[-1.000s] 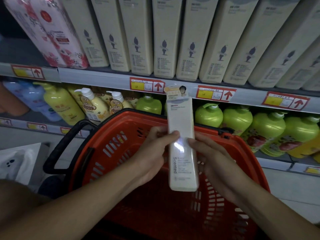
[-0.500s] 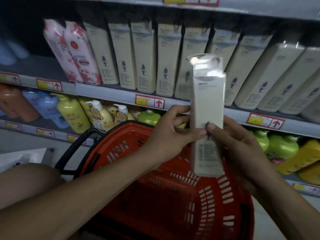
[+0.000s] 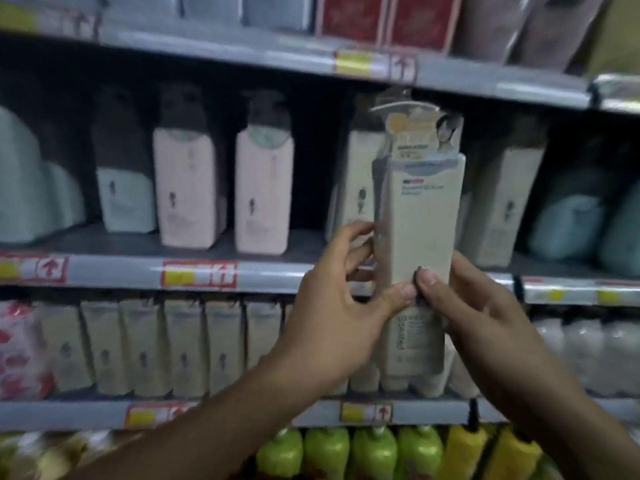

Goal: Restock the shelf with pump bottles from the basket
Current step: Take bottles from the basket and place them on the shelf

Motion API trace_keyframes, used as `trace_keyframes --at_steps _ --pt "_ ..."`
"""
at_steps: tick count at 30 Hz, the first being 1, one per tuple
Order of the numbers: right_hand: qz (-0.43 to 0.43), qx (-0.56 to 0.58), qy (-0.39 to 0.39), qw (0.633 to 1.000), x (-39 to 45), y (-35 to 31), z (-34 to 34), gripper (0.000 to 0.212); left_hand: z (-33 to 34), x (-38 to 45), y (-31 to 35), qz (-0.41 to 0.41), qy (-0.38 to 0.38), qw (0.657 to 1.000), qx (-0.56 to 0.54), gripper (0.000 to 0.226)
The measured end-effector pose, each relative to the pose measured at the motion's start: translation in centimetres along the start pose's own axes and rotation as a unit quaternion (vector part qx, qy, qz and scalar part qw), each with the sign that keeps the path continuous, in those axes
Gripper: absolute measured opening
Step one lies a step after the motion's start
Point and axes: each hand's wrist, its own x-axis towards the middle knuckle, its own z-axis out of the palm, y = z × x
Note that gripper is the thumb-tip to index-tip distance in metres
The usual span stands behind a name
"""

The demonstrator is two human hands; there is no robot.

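A tall cream pump bottle in a clear sleeve stands upright in front of the shelves, held up by both hands. My left hand grips its left side, thumb pressed on the front face. On its right side my right hand grips it, thumb beside the left thumb. The bottle's top reaches the upper shelf level, in front of a gap beside similar cream bottles. The basket is out of view.
Pink bottles and pale blue ones stand on the same shelf to the left. A row of cream bottles fills the shelf below. Green bottles line the bottom shelf.
Both hands have lifted the cream bottle up and away from the red basket to the higher shelf. My view has tilted upward, and the basket has dropped out of sight.
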Motion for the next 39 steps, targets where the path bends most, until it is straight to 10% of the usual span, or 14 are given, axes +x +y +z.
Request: trace_keyframes --at_steps 12,22,39 --pt "-0.068 -0.238 0.058 0.967 11.3 0.4 -13.1 0.064 13.0 13.4 -0.4 0.043 0.093 0.993 -0.052 0.069" --pt "-0.061 -0.129 0.151 0.978 14.4 6.4 -12.8 0.041 14.0 16.2 -1.5 0.06 0.071 0.969 0.23 0.059" --pt "-0.032 -0.276 0.164 0.946 14.0 5.1 -11.1 0.059 13.8 15.8 -0.9 0.026 0.1 0.947 0.305 0.05"
